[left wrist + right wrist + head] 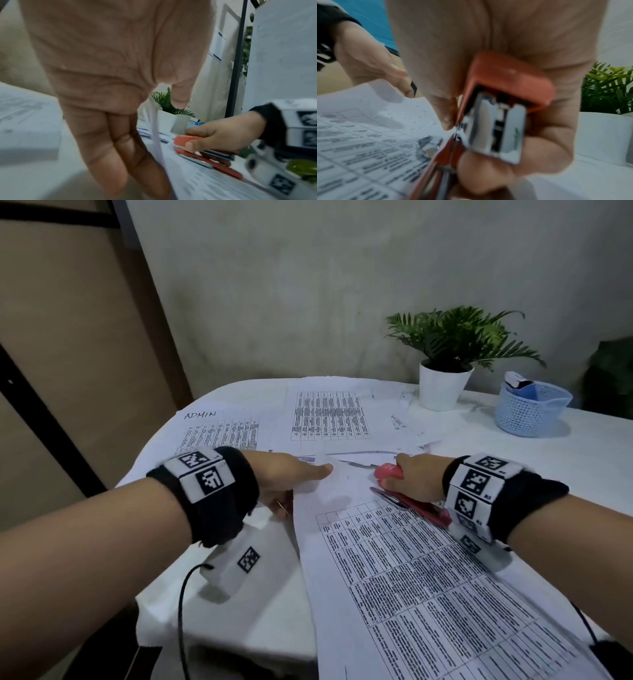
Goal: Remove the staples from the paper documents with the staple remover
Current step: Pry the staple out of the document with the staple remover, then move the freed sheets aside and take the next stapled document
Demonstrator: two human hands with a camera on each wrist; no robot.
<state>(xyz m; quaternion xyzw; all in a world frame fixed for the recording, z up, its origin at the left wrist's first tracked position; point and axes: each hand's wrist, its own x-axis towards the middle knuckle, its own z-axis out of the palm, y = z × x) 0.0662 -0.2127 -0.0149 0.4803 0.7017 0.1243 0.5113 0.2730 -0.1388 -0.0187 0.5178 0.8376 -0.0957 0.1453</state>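
Note:
A printed table document (411,577) lies in front of me on the white table (582,446). My left hand (301,481) pinches its far left corner, thumb on top and fingers underneath; in the left wrist view the document's edge (156,135) runs between thumb and fingers (111,155). My right hand (407,477) grips a red, stapler-shaped staple remover (390,472) by its top arm, at the document's far right edge. Its lower red and metal arm (411,505) rests on the page. The right wrist view shows the staple remover's chrome end (496,128) close up, above the document (368,142).
More printed sheets (329,416) lie spread across the far side, one marked ADMIN (219,429). A potted fern (443,386) and a blue mesh basket (527,412) stand at the back right. The table's rounded edge (144,474) drops off on the left.

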